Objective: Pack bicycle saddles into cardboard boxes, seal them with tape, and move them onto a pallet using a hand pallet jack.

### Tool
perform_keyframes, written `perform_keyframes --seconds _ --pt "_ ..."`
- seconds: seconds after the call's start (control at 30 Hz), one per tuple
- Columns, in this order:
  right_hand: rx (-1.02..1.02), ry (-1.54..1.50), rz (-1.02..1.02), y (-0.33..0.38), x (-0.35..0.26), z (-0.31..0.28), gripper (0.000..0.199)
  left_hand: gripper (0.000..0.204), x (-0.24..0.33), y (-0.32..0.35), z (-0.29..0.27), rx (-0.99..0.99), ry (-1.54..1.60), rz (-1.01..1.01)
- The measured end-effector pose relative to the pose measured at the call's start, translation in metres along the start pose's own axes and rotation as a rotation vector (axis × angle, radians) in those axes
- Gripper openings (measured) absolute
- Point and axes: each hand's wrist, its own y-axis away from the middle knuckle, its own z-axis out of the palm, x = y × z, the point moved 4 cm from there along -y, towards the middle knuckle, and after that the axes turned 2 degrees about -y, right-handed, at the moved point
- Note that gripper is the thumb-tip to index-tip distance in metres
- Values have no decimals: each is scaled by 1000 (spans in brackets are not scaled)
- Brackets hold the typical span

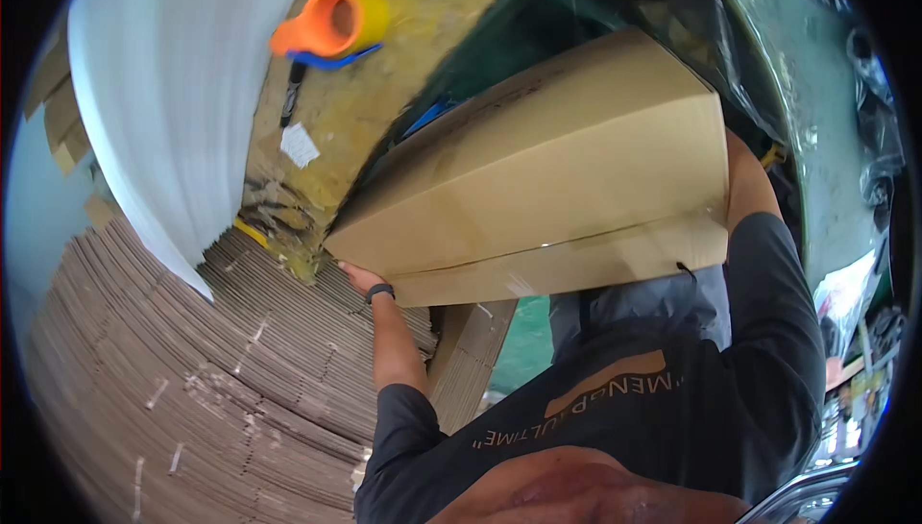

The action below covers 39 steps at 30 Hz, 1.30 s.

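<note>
A long, closed brown cardboard box lies tilted across the space in front of my body, its right end higher than its left. My left hand grips the lower left corner, a dark band round its wrist. At the opposite end, my right hand presses against the box's side; its fingers are hidden behind the cardboard. A seam runs lengthwise along the near face, and a small dark mark or cord end shows near its right corner.
A worn tabletop at upper left carries a yellow-and-orange tape roll, a black marker and a white paper scrap. White sheets stand beside it. Flattened cartons pile up at lower left. Clear plastic hangs far right.
</note>
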Motion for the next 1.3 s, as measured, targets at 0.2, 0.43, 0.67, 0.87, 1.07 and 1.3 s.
perform_keyframes --seconds 0.2,0.43,0.67,0.87,1.07,1.3 --pt "146 139 -51 126 -40 13 83 106 -33 -43 8 -83 -136 -211" --pt "248 162 -313 274 -103 7 86 116 -67 -63 -20 -315 93 -283" --pt "143 538 -664 401 -233 45 79 111 -97 51 -76 -397 -159 -498" --pt "-431 1255 -887 486 -428 372 79 90 -156 177 -144 -112 38 -299" --pt "-712 1677 -997 611 -342 544 79 91 -151 371 -195 -232 104 -743" --pt "-947 1884 -1133 735 -205 648 79 94 -267 541 -226 -95 257 -843"
